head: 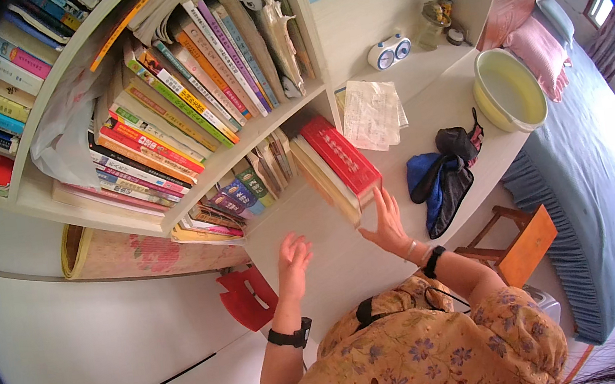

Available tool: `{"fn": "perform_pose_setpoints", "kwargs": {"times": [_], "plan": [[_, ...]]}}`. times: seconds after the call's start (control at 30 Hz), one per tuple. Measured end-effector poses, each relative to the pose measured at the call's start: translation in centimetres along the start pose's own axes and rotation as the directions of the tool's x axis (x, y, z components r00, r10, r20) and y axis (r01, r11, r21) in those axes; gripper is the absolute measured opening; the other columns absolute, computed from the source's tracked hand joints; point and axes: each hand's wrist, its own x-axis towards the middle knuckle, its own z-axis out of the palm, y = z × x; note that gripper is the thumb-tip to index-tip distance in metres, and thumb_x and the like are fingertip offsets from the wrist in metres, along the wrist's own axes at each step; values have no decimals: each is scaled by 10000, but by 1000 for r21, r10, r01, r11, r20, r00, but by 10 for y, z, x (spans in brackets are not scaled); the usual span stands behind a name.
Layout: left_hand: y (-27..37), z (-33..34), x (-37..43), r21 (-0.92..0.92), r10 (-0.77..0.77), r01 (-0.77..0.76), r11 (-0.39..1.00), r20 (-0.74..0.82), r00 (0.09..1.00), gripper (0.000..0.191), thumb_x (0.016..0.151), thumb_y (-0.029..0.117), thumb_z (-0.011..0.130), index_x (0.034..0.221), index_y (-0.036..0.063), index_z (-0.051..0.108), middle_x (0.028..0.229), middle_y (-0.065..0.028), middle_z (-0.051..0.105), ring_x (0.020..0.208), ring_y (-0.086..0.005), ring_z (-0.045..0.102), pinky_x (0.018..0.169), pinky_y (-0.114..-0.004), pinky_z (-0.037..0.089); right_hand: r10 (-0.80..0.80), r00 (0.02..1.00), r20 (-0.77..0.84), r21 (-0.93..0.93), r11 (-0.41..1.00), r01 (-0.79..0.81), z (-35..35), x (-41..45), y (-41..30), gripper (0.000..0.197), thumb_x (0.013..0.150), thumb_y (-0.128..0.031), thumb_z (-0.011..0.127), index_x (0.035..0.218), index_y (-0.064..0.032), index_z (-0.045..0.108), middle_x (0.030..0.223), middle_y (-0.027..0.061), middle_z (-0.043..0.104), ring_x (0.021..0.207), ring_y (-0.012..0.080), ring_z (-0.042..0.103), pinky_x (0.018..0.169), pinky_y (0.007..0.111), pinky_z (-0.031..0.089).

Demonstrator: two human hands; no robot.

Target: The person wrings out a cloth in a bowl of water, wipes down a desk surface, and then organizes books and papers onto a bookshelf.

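A thick red book [342, 156] stands in the low shelf opening beside paler books [324, 174], and their ends stick out over the desk top [293, 219]. My right hand [389, 225] is at the near end of the red book. Its fingertips reach that end, though whether they press on it cannot be told; nothing is gripped. Over the desk's left part, my left hand [295, 262] hangs with loosely bent fingers and holds nothing. Several small books with coloured spines [241, 191] stand deeper in the same opening.
Upper shelves hold leaning books [201, 78] and a plastic bag [67, 135]. Papers [371, 112], a dark blue and black cloth item [441, 175], a twin-dial clock [390, 52] and a yellow basin [508, 89] sit rightward. A wooden stool [527, 245] stands near the bed [587, 175].
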Motion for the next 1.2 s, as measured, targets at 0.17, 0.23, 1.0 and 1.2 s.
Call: {"fn": "perform_pose_setpoints", "kwargs": {"times": [0.17,0.23,1.0,1.2], "plan": [[-7,27,7,-17,-116,117,993,78,990,667,836,365,544,1319,51,209,1265,-123,345,1116,-205,411,935,-333,331,-30,999,21,78,997,29,-24,-27,25,788,623,-326,745,1220,-20,331,1226,195,354,1158,365,320,975,484,222],[-8,37,15,-8,-137,139,990,109,985,695,824,367,562,1321,45,200,1289,-126,321,1146,-196,384,958,-327,305,2,999,-53,118,993,4,-37,-1,19,645,669,-328,710,1147,-22,404,1146,180,439,1120,355,376,959,448,269],[-53,13,-104,7,-350,361,932,263,899,678,840,316,543,1323,86,128,1271,-118,363,1104,-253,455,888,-386,420,-354,210,911,404,666,-627,-13,39,-37,782,658,-312,707,1292,-38,341,1080,112,555,878,163,563,751,273,467],[-42,1,-139,137,-346,318,938,392,853,527,830,292,570,1234,19,370,1174,-137,486,1080,-208,479,865,-310,421,-449,-176,876,275,765,-583,17,46,-58,835,643,-338,719,1298,-17,314,1148,141,511,959,195,542,798,282,451]]}}
